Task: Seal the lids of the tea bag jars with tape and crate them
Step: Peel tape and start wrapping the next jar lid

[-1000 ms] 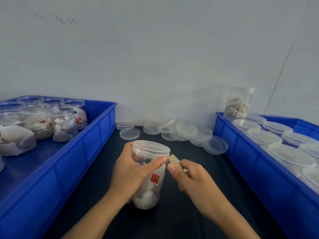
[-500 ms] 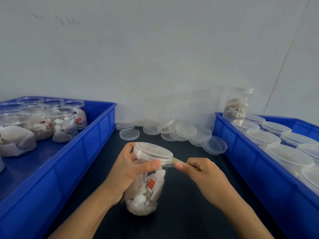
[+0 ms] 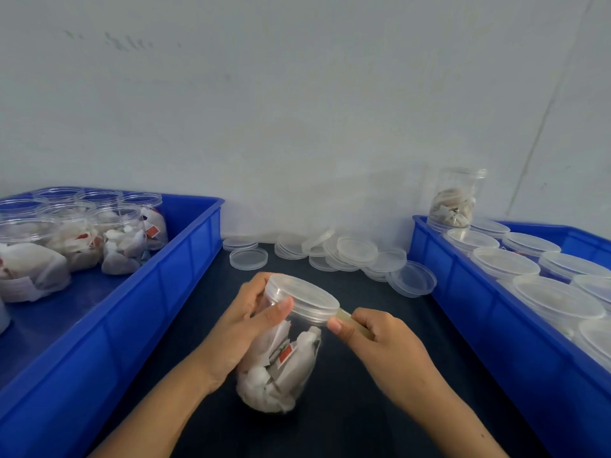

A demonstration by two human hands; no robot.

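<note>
The left hand [image 3: 241,328] is gripping a clear jar [image 3: 281,358] of tea bags over the dark worktop [image 3: 330,431], fingers curled round its neck and the thumb lying against the rim of its lid [image 3: 302,299]; the jar is tilting, its top leaning toward the right. The right hand [image 3: 380,342] is pinching a strip of yellowish tape [image 3: 344,315] between thumb and forefinger, and the tape's far end is touching the lid's rim — the strip is running from that edge back into the fingers. To the left a blue crate [image 3: 165,292] is holding open jars of tea bags [image 3: 125,239], none with lids on. To the right a second blue crate [image 3: 463,292] is holding lidded jars [image 3: 502,262] in rows, and one more jar [image 3: 454,200] is standing on top at the back corner. Between the two crates, against the wall [image 3: 297,110], loose lids [image 3: 330,249] are lying in a heap on the worktop — some stacked, some leaning.
</note>
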